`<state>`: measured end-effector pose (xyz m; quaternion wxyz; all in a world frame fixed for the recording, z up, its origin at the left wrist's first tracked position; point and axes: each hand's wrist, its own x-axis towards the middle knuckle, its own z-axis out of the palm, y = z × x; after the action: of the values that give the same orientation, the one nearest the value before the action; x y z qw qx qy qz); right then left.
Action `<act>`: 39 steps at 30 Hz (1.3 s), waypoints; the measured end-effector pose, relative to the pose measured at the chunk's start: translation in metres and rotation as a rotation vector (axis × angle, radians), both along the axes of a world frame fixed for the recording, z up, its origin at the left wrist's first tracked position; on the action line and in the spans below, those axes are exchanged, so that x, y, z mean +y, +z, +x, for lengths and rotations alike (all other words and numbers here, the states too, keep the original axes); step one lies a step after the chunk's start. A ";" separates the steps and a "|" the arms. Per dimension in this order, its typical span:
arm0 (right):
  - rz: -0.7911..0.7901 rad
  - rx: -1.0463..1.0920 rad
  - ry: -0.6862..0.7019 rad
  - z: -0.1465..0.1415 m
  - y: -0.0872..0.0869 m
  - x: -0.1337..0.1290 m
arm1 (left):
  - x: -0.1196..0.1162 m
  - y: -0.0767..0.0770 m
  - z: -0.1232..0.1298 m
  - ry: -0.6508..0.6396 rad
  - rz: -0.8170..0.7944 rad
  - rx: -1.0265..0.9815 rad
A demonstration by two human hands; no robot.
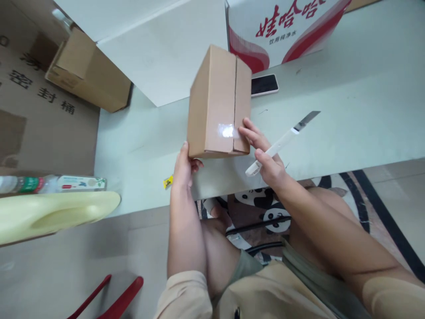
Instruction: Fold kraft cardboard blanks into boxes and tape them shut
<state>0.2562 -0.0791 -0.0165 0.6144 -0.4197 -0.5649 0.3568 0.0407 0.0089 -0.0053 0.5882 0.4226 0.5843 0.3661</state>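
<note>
A brown cardboard box (221,102) is tilted up above the pale table, a strip of shiny tape across its seam. My left hand (184,166) grips its lower left corner, thumb on the side and fingers curled underneath. Against the box's right side rest the fingertips of my right hand (265,155). That same hand holds a white utility knife (279,144) between thumb and palm, its bare blade pointing up and to the right, away from the box.
Behind the box lies a phone (264,84) near a red-and-white carton (282,31). A large white box (166,53) stands at the back. Another cardboard box (89,66) sits at left. A small yellow packet (168,182) lies by the table's front edge.
</note>
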 end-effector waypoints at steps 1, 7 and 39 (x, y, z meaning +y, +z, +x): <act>0.007 -0.003 -0.017 0.001 0.000 0.000 | -0.001 0.000 0.002 -0.019 -0.013 0.006; 0.019 -0.021 -0.056 0.004 0.002 0.001 | -0.007 0.003 0.008 -0.082 -0.079 -0.034; -0.184 0.374 -0.290 0.004 0.004 0.008 | -0.015 0.010 0.011 -0.219 1.229 0.483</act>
<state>0.2604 -0.0713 -0.0122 0.7124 -0.4771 -0.3404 0.3861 0.0515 -0.0060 0.0050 0.1271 0.8077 0.3385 0.4658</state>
